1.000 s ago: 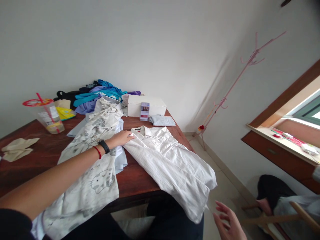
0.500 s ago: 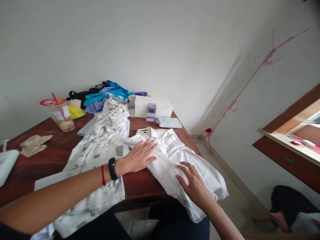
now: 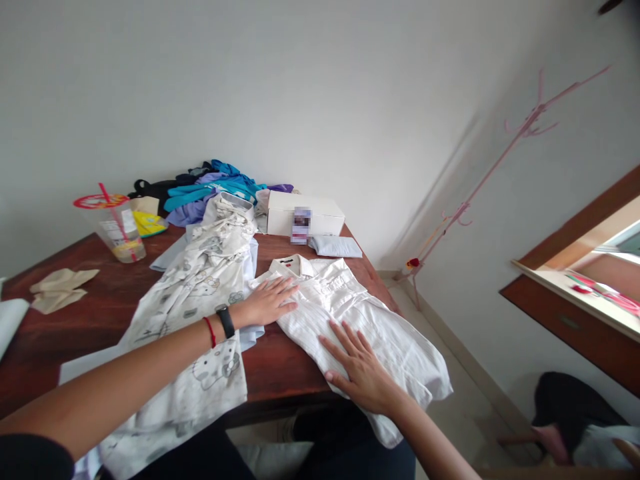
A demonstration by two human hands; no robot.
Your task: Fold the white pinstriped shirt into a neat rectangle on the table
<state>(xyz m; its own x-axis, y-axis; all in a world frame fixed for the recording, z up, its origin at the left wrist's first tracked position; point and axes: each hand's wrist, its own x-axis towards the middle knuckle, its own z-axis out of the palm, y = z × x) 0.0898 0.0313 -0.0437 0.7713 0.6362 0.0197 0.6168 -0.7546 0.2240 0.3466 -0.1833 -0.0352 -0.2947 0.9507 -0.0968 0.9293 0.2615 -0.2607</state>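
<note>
White shirt (image 3: 395, 333), collar (image 3: 296, 266) far-left, long axis diagonal; left hand (image 3: 266, 303), right hand (image 3: 363, 375) open atop.

White box (image 3: 326, 208) at table (image 3: 277, 363) rear. Rel. to box: grey pkt (image 3: 337, 247) just in front, R side; blue/purple clothes pile (image 3: 213, 190) L; yellow pkt (image 3: 149, 225), clear cup (image 3: 111, 233) w/ red straw (image 3: 107, 198) farther L; pink coat rack (image 3: 537, 113) well R.

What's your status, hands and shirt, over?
Both hands open, flat on white shirt. Shirt overhangs table edge. Printed garment alongside, under left forearm.
</note>
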